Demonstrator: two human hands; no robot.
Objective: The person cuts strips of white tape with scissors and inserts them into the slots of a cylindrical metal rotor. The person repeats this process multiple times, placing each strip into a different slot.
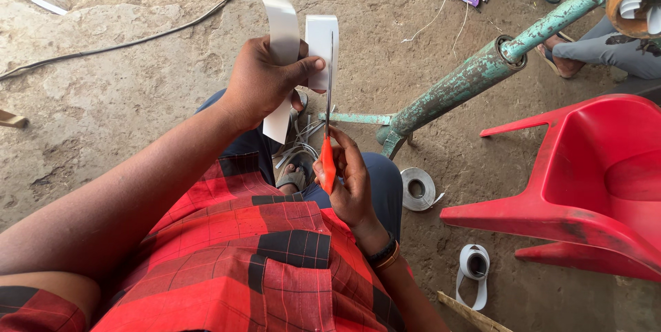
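My left hand (260,84) is raised in front of me and pinches a white paper strip (285,36) that folds into two upright flaps; its lower end hangs below the hand. My right hand (351,180) grips a pair of scissors with orange handles (328,164). The thin blades (330,77) point straight up and lie against the right flap of the strip. Both hands are above my knees and the dirt floor.
A red plastic chair (585,180) stands at the right. A green metal stand (468,84) slants across the floor. Two tape rolls (418,189) (474,263) lie on the dirt. Another person's sandalled foot (561,63) is at the upper right. A black cable (138,37) runs along the left.
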